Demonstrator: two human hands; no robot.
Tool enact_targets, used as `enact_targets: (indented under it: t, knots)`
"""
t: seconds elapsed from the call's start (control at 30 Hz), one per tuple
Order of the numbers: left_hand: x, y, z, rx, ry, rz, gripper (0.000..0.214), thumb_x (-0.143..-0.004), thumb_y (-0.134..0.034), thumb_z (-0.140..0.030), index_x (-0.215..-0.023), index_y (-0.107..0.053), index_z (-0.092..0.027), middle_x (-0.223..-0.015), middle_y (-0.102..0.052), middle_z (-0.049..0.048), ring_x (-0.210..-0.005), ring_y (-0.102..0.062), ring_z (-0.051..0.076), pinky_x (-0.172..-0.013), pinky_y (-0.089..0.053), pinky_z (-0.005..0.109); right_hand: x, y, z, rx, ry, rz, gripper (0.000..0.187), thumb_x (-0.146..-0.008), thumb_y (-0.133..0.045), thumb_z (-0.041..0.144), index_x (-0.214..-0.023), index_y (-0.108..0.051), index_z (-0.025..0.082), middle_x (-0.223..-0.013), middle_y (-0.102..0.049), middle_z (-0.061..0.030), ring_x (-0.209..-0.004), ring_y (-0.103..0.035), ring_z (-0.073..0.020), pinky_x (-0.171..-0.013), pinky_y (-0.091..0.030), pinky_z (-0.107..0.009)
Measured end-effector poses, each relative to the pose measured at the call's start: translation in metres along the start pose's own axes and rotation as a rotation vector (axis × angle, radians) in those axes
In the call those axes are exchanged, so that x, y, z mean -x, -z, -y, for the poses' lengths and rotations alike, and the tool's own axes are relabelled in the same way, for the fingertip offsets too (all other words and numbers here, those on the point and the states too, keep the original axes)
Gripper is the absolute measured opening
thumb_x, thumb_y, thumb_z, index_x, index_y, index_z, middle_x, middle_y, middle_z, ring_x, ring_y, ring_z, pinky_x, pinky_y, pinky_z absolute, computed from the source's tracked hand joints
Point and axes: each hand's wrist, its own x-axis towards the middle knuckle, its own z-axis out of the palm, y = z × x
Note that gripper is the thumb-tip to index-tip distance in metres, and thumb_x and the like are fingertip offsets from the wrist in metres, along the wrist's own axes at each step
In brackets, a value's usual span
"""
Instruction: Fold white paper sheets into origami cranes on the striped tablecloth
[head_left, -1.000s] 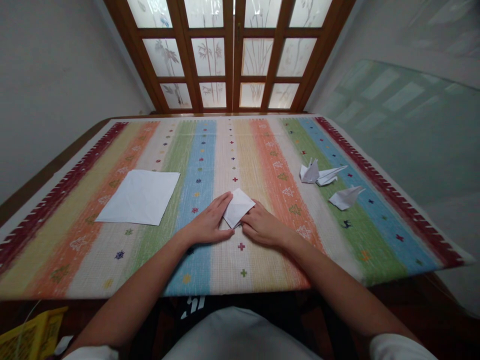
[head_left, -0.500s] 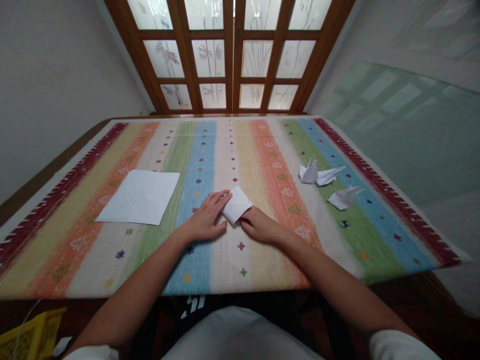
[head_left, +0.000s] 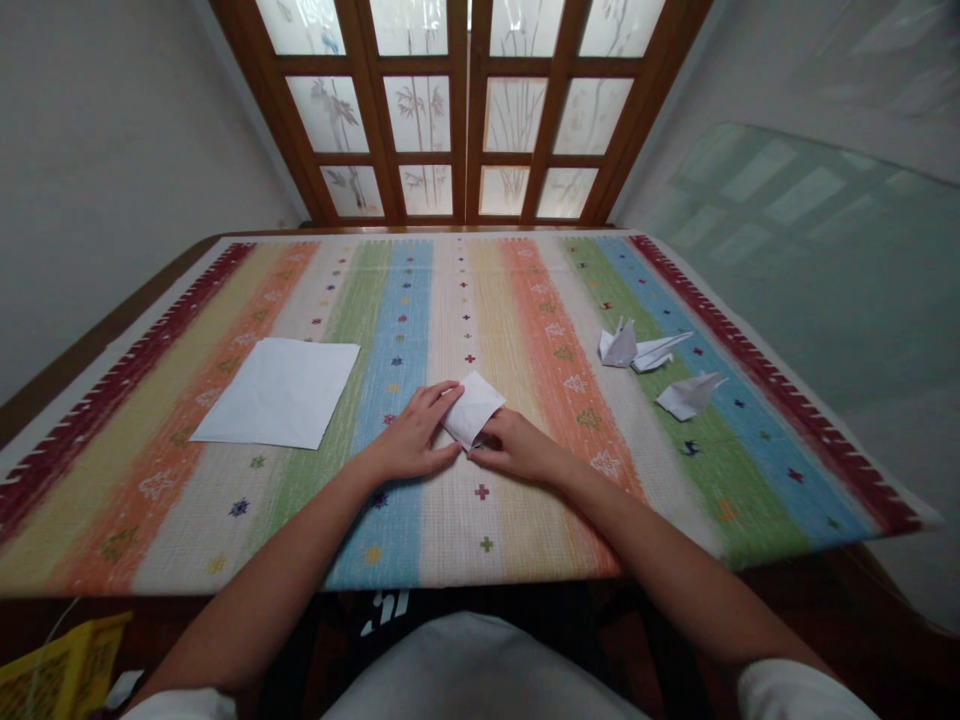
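A small folded square of white paper (head_left: 474,404) lies corner-on near the middle of the table, between my hands. My left hand (head_left: 416,430) grips its left side, fingers along the upper left edge and thumb by the bottom corner. On the other side, my right hand (head_left: 517,445) holds the lower right edge, its fingers curled partly behind the paper and its thumb close to the bottom corner. The undersides of the right fingers are hidden.
A stack of white paper sheets (head_left: 281,393) rests at the left. Several folded paper cranes sit at the right, one crane (head_left: 686,396) nearer me. The striped tablecloth (head_left: 457,540) covers the table. A yellow basket (head_left: 67,665) stands below the table's left front edge.
My right thumb has moved left toward the folded paper's bottom corner, and the right hand has shifted slightly. My left thumb has edged a little to the right.
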Motion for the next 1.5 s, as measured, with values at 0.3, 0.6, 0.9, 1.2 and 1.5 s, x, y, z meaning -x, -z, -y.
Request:
enact_targets:
  t: [0.3, 0.6, 0.9, 1.2, 1.5]
  knots:
    - [-0.003, -0.004, -0.002, 0.015, 0.048, -0.042, 0.077, -0.094, -0.070, -0.043, -0.162, -0.039, -0.024, -0.160, -0.048, 0.0169, -0.145, -0.046, 0.036, -0.124, -0.039, 0.061, -0.003, -0.001, 0.005, 0.011, 0.042, -0.093, 0.014, -0.093, -0.060, 0.010, -0.094, -0.072, 0.018, -0.106, -0.076, -0.0115, -0.101, -0.067, -0.0245, -0.092, -0.052, -0.037]
    - [-0.006, -0.010, -0.004, -0.008, 0.061, -0.095, 0.066, -0.095, -0.069, -0.040, -0.154, -0.046, -0.022, -0.152, -0.054, 0.0164, -0.140, -0.051, 0.035, -0.121, -0.043, 0.059, -0.005, -0.005, 0.002, 0.017, 0.019, -0.138, 0.017, -0.091, -0.059, 0.006, -0.092, -0.071, 0.018, -0.103, -0.076, -0.0099, -0.098, -0.067, -0.0231, -0.090, -0.051, -0.036]
    - [-0.009, -0.012, -0.009, 0.006, 0.078, -0.125, 0.059, -0.096, -0.067, -0.035, -0.151, -0.050, -0.024, -0.144, -0.059, 0.0148, -0.135, -0.055, 0.034, -0.117, -0.045, 0.058, -0.006, -0.007, 0.001, 0.047, -0.012, -0.183, 0.014, -0.093, -0.059, 0.009, -0.086, -0.069, 0.017, -0.098, -0.073, -0.0097, -0.092, -0.065, -0.0223, -0.084, -0.051, -0.035]
    - [-0.010, -0.012, -0.009, 0.026, 0.083, -0.159, 0.052, -0.096, -0.067, -0.033, -0.145, -0.053, -0.022, -0.139, -0.061, 0.0152, -0.131, -0.057, 0.032, -0.116, -0.046, 0.055, -0.008, -0.006, 0.002, -0.020, 0.019, -0.229, 0.020, -0.093, -0.056, 0.007, -0.088, -0.073, 0.018, -0.106, -0.073, -0.0110, -0.099, -0.067, -0.0227, -0.090, -0.052, -0.036]
    - [-0.012, -0.015, -0.012, 0.011, 0.110, -0.182, 0.059, -0.088, -0.065, -0.021, -0.146, -0.052, -0.024, -0.137, -0.061, 0.0131, -0.127, -0.057, 0.033, -0.113, -0.048, 0.056, -0.003, 0.004, 0.004, -0.034, -0.046, -0.209, 0.019, -0.088, -0.073, 0.017, -0.106, -0.075, 0.016, -0.102, -0.074, -0.0092, -0.092, -0.065, -0.0220, -0.084, -0.052, -0.034]
